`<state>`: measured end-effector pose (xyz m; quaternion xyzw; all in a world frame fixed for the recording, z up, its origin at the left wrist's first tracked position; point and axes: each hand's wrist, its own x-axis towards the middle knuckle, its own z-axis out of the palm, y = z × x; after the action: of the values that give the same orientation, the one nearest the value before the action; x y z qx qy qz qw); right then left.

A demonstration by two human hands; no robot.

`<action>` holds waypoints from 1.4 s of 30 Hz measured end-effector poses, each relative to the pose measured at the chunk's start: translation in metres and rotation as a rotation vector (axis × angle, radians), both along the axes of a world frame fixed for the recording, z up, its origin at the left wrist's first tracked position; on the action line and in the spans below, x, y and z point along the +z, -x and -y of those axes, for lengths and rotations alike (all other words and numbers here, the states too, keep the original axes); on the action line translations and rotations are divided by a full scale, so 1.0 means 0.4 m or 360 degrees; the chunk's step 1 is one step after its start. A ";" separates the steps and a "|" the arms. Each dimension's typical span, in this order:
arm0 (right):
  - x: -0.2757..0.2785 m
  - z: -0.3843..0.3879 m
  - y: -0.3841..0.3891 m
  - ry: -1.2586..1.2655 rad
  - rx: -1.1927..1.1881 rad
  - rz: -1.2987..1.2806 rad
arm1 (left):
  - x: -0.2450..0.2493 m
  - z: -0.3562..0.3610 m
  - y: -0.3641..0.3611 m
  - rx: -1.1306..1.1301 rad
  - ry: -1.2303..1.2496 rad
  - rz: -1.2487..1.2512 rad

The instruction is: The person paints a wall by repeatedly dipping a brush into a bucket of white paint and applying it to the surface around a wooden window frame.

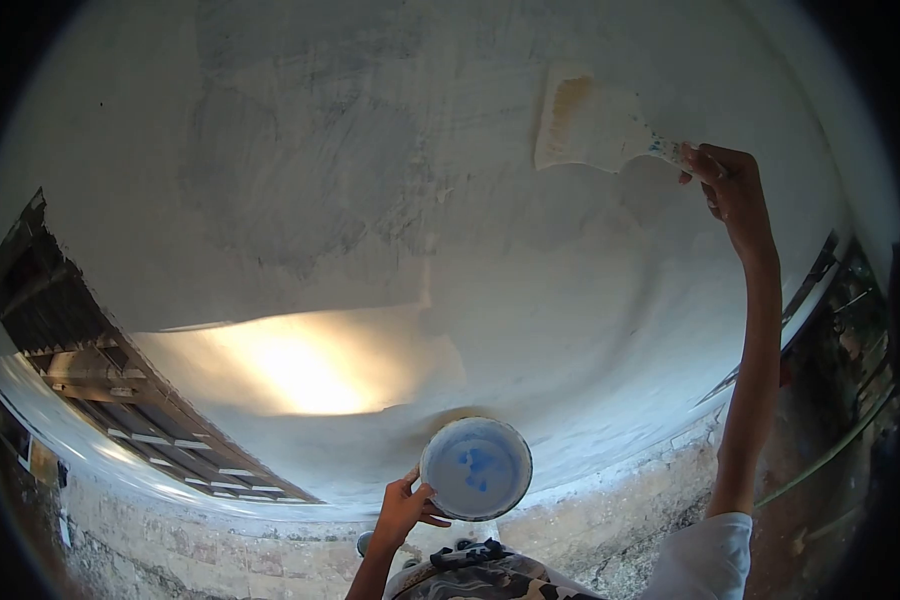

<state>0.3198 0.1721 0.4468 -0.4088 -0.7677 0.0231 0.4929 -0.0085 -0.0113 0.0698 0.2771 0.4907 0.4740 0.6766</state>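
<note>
In the head view, my right hand (727, 185) is raised at the upper right, its fingers closed round the handle of a wide flat paintbrush (602, 125). The brush is coated in white, with a tan patch near its left end and blue specks near the handle. Its bristle end lies against or very close to the whitish wall (510, 240). Low in the middle, my left hand (402, 512) grips the side of a round paint bucket (477, 510), thumb by the rim. Pale liquid with blue blotches is inside the bucket.
A wooden window frame with bars (170, 440) is set in the wall at left. Bright sunlight falls on the wall's lower middle. Below runs a rough stone base (200, 550). A small container (363, 543) is beside my left forearm. Plants (850, 400) stand at far right.
</note>
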 end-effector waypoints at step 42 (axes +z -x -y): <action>-0.021 0.061 0.126 -0.0864 0.0443 0.0594 | -0.019 -0.020 -0.025 -0.0065 -0.0036 -0.0007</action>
<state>0.2693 0.1476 0.4385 -0.1516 -0.8710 -0.1898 0.4270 0.0017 -0.0034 0.0622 0.2958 0.4811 0.4648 0.6819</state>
